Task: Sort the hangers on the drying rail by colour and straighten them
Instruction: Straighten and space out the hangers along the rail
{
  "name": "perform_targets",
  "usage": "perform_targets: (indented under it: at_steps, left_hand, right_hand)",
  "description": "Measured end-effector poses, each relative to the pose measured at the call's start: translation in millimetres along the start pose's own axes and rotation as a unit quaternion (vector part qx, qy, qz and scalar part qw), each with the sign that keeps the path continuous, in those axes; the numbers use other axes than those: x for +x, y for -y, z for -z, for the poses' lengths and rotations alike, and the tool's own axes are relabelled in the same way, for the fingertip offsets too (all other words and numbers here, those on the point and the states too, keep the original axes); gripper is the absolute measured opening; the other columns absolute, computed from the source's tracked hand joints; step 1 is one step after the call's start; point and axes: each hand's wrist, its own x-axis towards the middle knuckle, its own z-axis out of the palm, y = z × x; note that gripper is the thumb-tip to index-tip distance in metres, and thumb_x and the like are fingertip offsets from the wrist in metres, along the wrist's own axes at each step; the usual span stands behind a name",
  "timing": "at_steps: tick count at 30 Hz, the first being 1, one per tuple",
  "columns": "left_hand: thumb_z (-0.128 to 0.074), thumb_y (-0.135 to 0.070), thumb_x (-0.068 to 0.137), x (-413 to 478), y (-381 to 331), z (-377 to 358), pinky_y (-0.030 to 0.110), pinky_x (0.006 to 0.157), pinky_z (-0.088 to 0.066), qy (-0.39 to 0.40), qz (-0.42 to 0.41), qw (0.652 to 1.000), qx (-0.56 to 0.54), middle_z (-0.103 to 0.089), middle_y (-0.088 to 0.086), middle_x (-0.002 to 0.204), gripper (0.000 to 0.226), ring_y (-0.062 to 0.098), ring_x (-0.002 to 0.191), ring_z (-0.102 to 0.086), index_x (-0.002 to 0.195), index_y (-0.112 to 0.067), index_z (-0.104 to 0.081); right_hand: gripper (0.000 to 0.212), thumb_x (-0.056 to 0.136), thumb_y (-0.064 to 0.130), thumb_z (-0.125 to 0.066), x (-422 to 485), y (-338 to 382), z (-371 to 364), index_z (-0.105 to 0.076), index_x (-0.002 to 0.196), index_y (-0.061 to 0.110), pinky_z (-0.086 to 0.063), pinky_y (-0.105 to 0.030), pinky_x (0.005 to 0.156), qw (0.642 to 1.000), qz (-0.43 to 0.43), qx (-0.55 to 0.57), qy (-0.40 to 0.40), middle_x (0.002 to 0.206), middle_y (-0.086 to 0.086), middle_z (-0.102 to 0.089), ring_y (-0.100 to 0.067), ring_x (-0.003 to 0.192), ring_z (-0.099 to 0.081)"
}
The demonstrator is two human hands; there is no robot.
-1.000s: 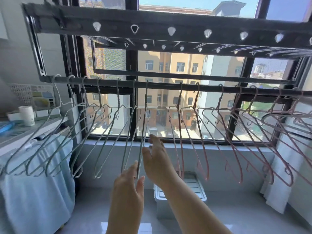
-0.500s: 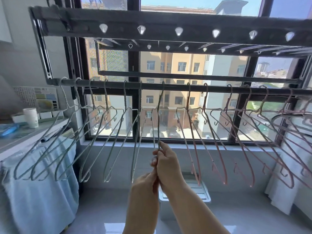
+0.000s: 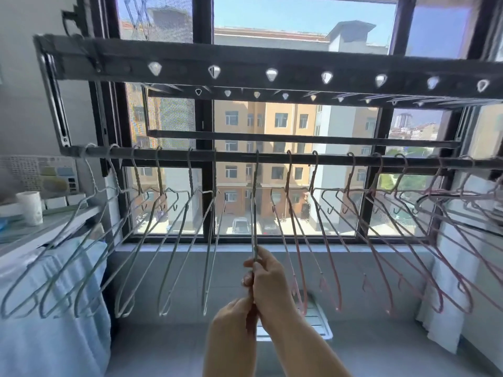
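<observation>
Left hand (image 3: 234, 319) and right hand (image 3: 268, 284) both grip the bottom of one green hanger (image 3: 254, 213), edge-on mid rail (image 3: 334, 160). Small gap each side: green hangers (image 3: 189, 175) left, pink hangers (image 3: 338, 295) right.

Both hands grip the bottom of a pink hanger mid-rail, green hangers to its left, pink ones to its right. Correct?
Not quite. The head view shows the hanger gripped by the left hand and right hand is green, not pink. It does hang at the middle of the drying rail, green hangers to its left, pink hangers to its right.
</observation>
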Motion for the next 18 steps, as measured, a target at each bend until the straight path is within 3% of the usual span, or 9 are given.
perform_targets:
  at_steps: [4,8,12,15,16,18]
  left_hand:
    - [-0.062,-0.013,0.049,-1,1,-7,0.013,0.038,-0.039,0.001,0.030,0.999,-0.036,-0.061,-0.009,0.048,0.037,0.004,0.036,-0.050,0.082,-0.027,-0.070]
    - [-0.049,-0.027,0.062,0,-7,-12,0.017,0.036,-0.043,-0.027,0.066,0.997,-0.040,-0.060,-0.011,0.047,0.036,0.005,0.036,-0.051,0.098,-0.030,-0.054]
    - [-0.057,-0.022,0.058,-2,-10,-18,0.019,0.042,-0.048,-0.024,0.097,0.993,-0.061,-0.067,-0.010,0.056,0.051,0.004,0.044,-0.059,0.105,-0.039,-0.048]
    - [-0.054,-0.024,0.060,-4,-12,-20,0.019,0.045,-0.049,-0.039,0.110,0.993,-0.028,-0.070,-0.008,0.062,0.053,0.005,0.049,-0.063,0.109,-0.042,-0.046]
    - [-0.059,-0.020,0.057,-5,-17,-18,0.016,0.043,-0.047,-0.030,0.101,0.994,-0.021,-0.068,-0.009,0.057,0.052,0.003,0.046,-0.059,0.106,-0.036,-0.051]
    - [-0.068,-0.009,0.057,-6,-24,-13,0.011,0.045,-0.041,-0.041,0.102,0.993,-0.031,-0.067,-0.009,0.055,0.043,0.005,0.056,-0.060,0.093,-0.032,-0.063]
  right_hand:
    - [0.043,0.095,-0.003,-0.029,1,2,5,-0.038,0.135,0.012,-0.043,-0.013,0.049,1.000,-0.007,-0.019,0.011,0.090,-0.004,-0.056,-0.009,0.060,-0.049]
    - [0.041,0.095,-0.004,-0.028,0,4,10,-0.040,0.132,0.010,-0.043,-0.012,0.047,0.999,-0.015,-0.028,0.028,0.092,-0.006,-0.057,-0.009,0.060,-0.050]
    - [0.037,0.096,-0.002,-0.029,4,4,15,-0.044,0.128,0.010,-0.047,-0.014,0.053,0.997,-0.026,-0.062,0.039,0.094,-0.004,-0.059,-0.008,0.060,-0.054]
    - [0.038,0.096,0.003,-0.034,4,5,17,-0.039,0.133,0.011,-0.051,-0.018,0.069,0.992,-0.027,-0.106,0.059,0.102,-0.002,-0.058,-0.008,0.073,-0.058]
    - [0.041,0.096,0.007,-0.036,3,5,17,-0.035,0.137,0.010,-0.050,-0.023,0.079,0.989,-0.021,-0.132,0.067,0.107,-0.002,-0.056,-0.010,0.084,-0.059]
    - [0.054,0.095,0.015,-0.041,-3,7,19,-0.020,0.145,0.011,-0.038,-0.031,0.101,0.974,-0.007,-0.212,0.082,0.132,-0.007,-0.046,-0.019,0.117,-0.049]
